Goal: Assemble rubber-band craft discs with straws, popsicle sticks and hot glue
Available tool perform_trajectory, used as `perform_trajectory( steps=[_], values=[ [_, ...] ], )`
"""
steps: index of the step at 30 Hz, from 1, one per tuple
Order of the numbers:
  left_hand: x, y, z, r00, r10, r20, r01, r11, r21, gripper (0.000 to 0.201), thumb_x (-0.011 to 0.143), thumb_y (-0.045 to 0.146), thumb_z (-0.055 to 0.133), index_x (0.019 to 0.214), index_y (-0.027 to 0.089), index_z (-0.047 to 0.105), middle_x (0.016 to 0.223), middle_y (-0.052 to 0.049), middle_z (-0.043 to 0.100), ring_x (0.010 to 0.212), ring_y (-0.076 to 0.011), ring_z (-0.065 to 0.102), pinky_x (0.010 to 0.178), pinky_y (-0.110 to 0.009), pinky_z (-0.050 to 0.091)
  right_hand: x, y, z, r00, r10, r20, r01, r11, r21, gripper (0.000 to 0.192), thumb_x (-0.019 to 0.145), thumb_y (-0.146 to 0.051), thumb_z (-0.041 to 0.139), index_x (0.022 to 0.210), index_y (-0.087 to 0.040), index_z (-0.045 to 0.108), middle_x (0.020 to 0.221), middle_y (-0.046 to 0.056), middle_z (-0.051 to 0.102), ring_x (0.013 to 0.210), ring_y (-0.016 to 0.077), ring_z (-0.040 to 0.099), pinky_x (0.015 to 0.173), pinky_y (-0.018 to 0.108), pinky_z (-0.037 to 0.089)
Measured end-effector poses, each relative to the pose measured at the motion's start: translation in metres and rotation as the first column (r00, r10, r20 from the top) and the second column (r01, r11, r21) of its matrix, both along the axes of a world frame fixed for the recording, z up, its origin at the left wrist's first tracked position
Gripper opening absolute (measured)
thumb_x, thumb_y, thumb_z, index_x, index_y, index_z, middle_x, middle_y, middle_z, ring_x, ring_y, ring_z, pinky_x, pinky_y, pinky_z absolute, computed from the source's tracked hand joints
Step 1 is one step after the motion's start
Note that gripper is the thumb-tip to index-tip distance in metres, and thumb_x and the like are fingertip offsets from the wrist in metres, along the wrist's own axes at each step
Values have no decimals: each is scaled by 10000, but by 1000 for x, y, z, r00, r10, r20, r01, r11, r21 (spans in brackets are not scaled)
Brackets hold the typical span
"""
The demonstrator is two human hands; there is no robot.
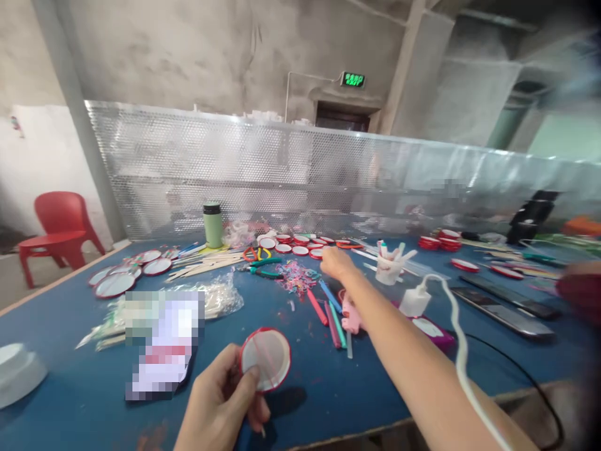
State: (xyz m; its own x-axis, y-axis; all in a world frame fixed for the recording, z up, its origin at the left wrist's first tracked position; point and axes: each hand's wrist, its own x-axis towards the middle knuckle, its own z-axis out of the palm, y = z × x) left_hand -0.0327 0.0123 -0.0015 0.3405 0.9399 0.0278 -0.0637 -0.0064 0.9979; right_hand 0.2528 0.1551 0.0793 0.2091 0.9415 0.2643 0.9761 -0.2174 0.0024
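My left hand [225, 388] grips a small red-rimmed drum [267, 358] near the front edge, thumb on its pale round face. A thin stick end pokes out below the fingers. Farther off, my right hand [337, 263] is stretched across the table with its fingers curled together; what they hold, if anything, is hidden. It is beside a heap of small colourful plastic pieces [297, 277] and in front of more red-rimmed drums [300, 249]. Below my right forearm lie a pink glue gun [350, 314] and several coloured sticks [318, 307].
Pliers [263, 270], wooden sticks [206, 266] and a green bottle [213, 224] stand left of the heap. A plastic cup [389, 268] holds pens. A white cable [457, 332] crosses my right forearm; phones [504, 312] lie right. A perforated metal screen [235, 169] closes the back.
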Motion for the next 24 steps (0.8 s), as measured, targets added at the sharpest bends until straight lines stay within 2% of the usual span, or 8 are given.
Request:
perform_trajectory(
  steps=[2,6,11,14,16,18,20,24],
  values=[
    [2,-1,0,999,44,32,-44,999,11,343,794,492,611,714,176,505,473,-16,632,391,-111,537,436,-192,400,-8,1,7,999,33,-43,-29,996,89,146,835,-96,564,938,-75,665,958,170,697,924,218,659,762,266,461],
    [5,-1,-2,996,58,61,-59,998,18,309,812,451,600,725,172,500,462,-6,620,381,-100,526,427,-180,403,-30,-3,19,981,161,-106,-136,968,213,127,780,-106,554,854,-138,652,798,70,719,732,155,677,665,209,441],
    [5,0,-3,997,42,63,-42,999,4,331,808,467,613,718,170,495,471,-15,625,377,-99,525,419,-178,410,-46,-13,27,898,279,-339,-194,945,264,116,690,-44,562,695,-151,608,470,-6,594,464,131,605,535,211,430],
    [3,0,-4,996,30,89,-29,1000,-8,357,808,494,618,717,168,508,473,-20,622,383,-99,513,423,-184,405,-55,-29,22,830,365,-422,-277,926,256,104,711,-67,555,719,-161,599,512,-21,606,452,111,604,492,190,432],
    [1,0,-4,991,14,135,-11,1000,-21,367,801,505,631,719,159,540,465,-15,602,386,-97,490,418,-186,392,-66,-49,17,654,498,-570,-435,864,255,70,756,-121,553,764,-169,603,542,-23,609,453,108,599,458,186,425],
    [-2,-1,-2,979,14,202,-8,999,-33,366,775,495,669,719,142,588,472,-11,584,409,-97,485,421,-185,381,-80,-76,11,541,537,-647,-512,821,253,38,786,-168,571,776,-177,607,540,-36,588,461,97,585,469,181,425],
    [-5,-3,1,960,47,278,-38,999,-38,343,737,457,721,738,124,643,543,-25,609,482,-111,527,464,-192,409,-93,-105,5,495,528,-690,-553,804,219,71,818,-192,575,763,-182,619,551,-41,577,473,85,564,476,177,414],
    [-5,-7,5,930,79,358,-81,997,-11,286,719,384,757,840,127,722,833,-84,685,792,-194,622,719,-264,498,-113,-149,-5,490,550,-676,-537,801,264,77,835,-197,604,771,-188,647,737,-17,631,576,78,557,527,179,411]
  ],
)
